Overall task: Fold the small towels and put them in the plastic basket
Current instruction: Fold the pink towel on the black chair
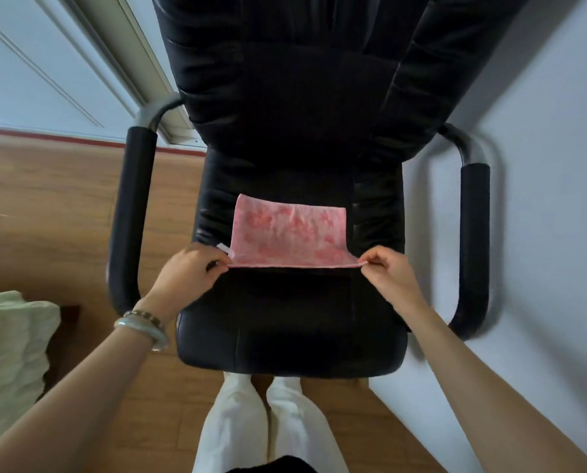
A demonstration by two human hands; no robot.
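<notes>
Head view. Fingers [217, 264] of the left hand [188, 273] are pinched shut on the near-left corner of the pink towel [290, 235]; the right hand [389, 273] pinches the near-right corner the same way. The towel lies on the seat of the black chair [285, 322], toward its back half. Its near edge is lifted slightly and stretched taut between the two grips, while the far edge rests on the cushion.

Orientation: long axis runs left to right across the seat. The short sides point toward the armrests. A small white tag [224, 248] shows at the left corner.

Judgement on the step: a fold is in hand. To do it well, keep the near edge taut and level, carry both corners together to the far corners, match the edges, then press flat.

The plastic basket is not in view.
</notes>
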